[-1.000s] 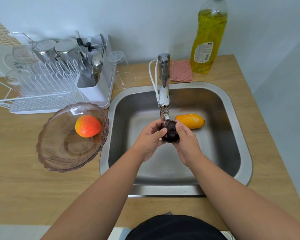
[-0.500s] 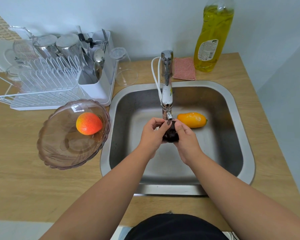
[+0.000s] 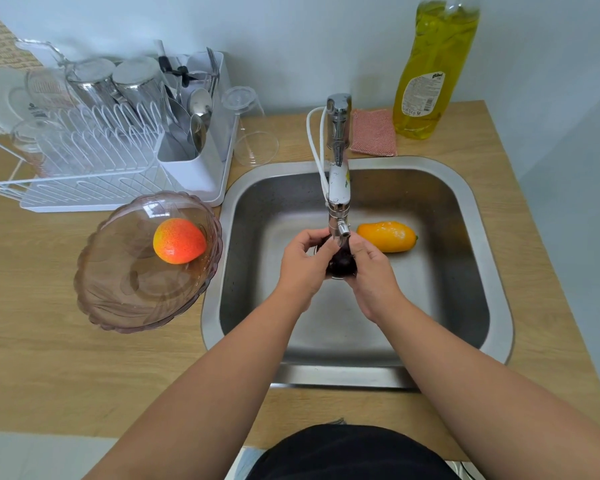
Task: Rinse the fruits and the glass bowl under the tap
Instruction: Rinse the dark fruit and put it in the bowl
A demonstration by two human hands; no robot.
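Under the tap spout, over the steel sink, I hold a dark purple fruit between both hands. My left hand grips its left side and my right hand grips its right side; most of the fruit is hidden by my fingers. An orange-yellow fruit lies on the sink floor just right of the spout. On the counter left of the sink stands the tinted glass bowl with a red-orange fruit inside it.
A white dish rack with glasses, plates and cutlery fills the back left. A clear glass lies beside it. A pink sponge cloth and a yellow dish-soap bottle stand behind the sink. The wooden counter surrounds the sink.
Both hands stay under the spout and have shifted their grip on the dark fruit, with my fingers now covering more of it. The other fruits and the bowl have not moved.
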